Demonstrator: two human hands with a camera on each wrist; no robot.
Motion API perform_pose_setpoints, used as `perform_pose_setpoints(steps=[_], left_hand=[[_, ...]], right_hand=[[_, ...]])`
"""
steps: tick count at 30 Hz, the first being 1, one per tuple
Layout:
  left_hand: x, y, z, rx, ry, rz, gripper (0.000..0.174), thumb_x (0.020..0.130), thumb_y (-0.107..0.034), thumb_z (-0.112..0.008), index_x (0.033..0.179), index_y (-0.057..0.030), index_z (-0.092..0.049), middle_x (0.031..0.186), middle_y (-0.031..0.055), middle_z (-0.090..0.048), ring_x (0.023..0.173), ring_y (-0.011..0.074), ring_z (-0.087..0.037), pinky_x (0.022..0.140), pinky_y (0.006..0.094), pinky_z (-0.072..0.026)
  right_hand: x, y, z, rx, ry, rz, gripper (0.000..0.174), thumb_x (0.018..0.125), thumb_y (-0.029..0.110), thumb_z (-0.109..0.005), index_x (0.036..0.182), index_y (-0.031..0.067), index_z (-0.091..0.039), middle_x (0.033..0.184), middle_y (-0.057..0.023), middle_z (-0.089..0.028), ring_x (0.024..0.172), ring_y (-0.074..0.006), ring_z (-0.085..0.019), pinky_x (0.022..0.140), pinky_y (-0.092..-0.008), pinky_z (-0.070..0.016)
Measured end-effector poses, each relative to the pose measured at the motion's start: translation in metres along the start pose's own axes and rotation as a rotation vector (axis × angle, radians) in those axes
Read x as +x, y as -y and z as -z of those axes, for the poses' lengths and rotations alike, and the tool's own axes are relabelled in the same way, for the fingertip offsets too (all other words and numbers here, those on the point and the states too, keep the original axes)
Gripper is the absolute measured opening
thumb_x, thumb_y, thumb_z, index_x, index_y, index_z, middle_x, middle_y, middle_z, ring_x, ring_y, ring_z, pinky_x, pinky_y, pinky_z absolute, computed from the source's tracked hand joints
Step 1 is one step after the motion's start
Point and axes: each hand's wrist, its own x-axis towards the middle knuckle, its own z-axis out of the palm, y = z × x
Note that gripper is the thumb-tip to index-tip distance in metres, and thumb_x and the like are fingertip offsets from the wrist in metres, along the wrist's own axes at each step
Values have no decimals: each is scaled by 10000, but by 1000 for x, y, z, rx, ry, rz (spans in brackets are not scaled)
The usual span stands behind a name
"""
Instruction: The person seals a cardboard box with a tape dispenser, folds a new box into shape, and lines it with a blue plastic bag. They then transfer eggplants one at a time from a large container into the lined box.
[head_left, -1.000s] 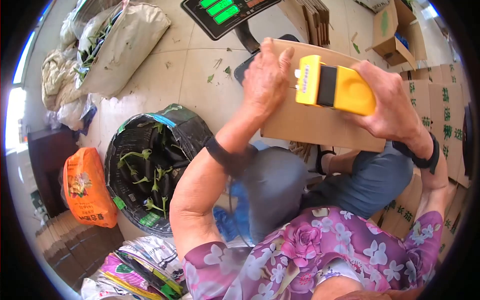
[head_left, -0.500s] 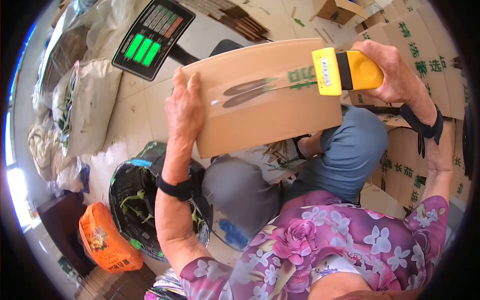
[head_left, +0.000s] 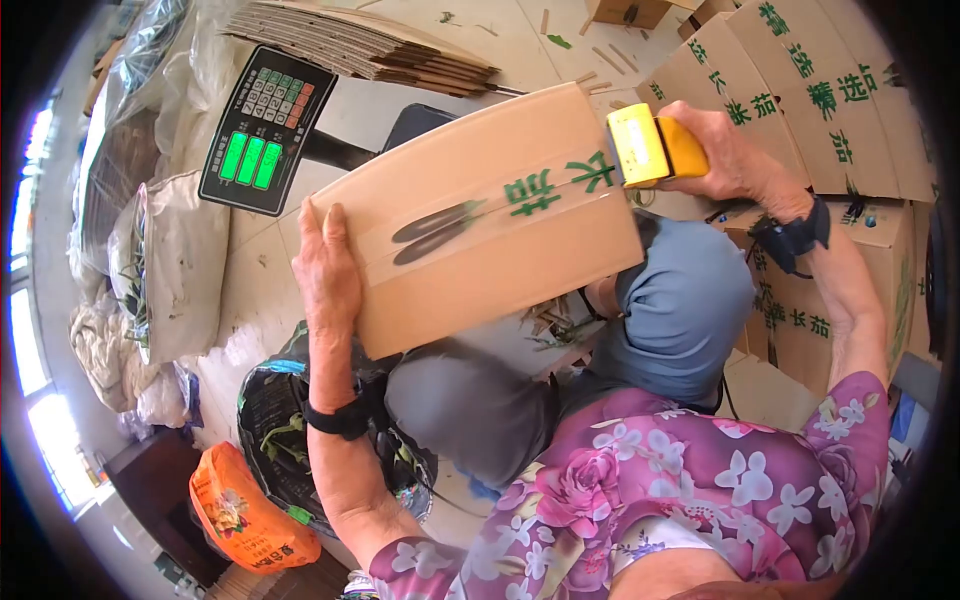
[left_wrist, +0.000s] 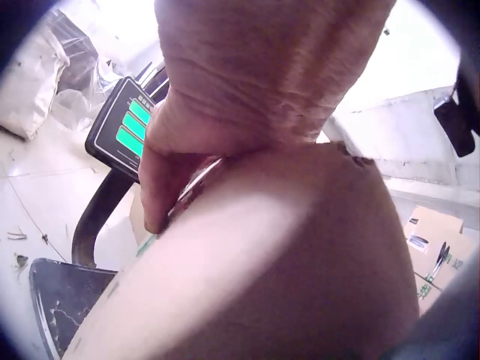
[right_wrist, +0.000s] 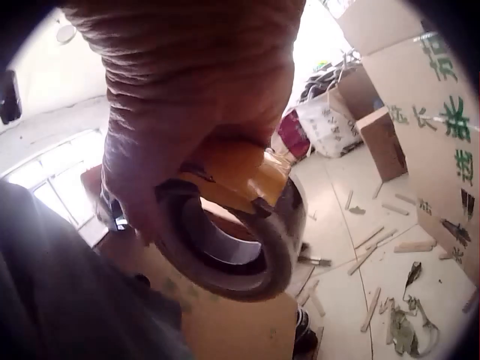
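Now the right hand [head_left: 735,150] is gripping the tape dispenser [head_left: 652,147] at the end of the carton [head_left: 480,215] farthest from the scale [head_left: 262,130]. The left hand [head_left: 325,270] is pressing flat-fingered on the nearer end. Taping is seemingly ending, and cutting is calling for a firm tilt.

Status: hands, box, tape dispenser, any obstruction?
Left hand flat against cardboard box end. Right hand grips yellow tape dispenser at box's far edge. Tape strip laid along seam. Nothing blocking.

- Matt brown cardboard on carton [head_left: 480,280]; glossy clear tape strip [head_left: 385,245] along seam.
- Smooth glossy yellow plastic on tape dispenser [head_left: 650,148].
- Shiny orange plastic on sack [head_left: 250,520].
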Motion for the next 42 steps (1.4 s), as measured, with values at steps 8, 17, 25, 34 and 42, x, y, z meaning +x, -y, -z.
perform_pose_setpoints(steps=[8, 17, 25, 34, 42], left_hand=[[-5, 30, 24, -28, -70, -13, 611, 1013, -465, -427, 1386, 18, -449, 1196, 270, -623, 1104, 407, -609, 919, 419, -468], [12, 19, 25, 9, 36, 31, 579, 1016, -488, -401, 1221, 24, -579, 1057, 216, -681, 975, 346, -652, 847, 399, -480], [10, 20, 27, 2, 12, -41, 587, 1023, -484, -375, 1218, 28, -585, 1117, 203, -667, 985, 321, -642, 881, 390, -474], [7, 14, 31, -50, 31, -17, 577, 1029, -461, -375, 1195, 52, -583, 1065, 168, -659, 940, 274, -608, 868, 362, -461], [3, -1, 33, -60, 91, 2, 547, 1052, -407, -346, 1173, 69, -586, 1060, 170, -644, 955, 250, -578, 890, 360, -442]], right_hand=[[16, -16, -65, 132, -160, 127, 634, 719, 278, -855, 1142, 52, -441, 922, -163, -641, 890, -366, -663, 755, -394, -532], [-7, -73, -89, 168, -148, 11, 628, 733, 290, -853, 1149, 68, -438, 958, -177, -653, 919, -401, -647, 756, -415, -528], [-56, -139, -120, 102, -94, -158, 590, 768, 341, -814, 1130, 29, -469, 984, -226, -632, 924, -455, -608, 760, -459, -512], [-83, -155, -122, -61, -144, -164, 638, 749, 299, -822, 1177, 43, -424, 956, -210, -593, 911, -455, -590, 748, -456, -506], [-84, -153, -136, 5, -190, -107, 597, 766, 303, -798, 1150, 49, -418, 1010, -205, -572, 942, -446, -578, 756, -460, -500]])
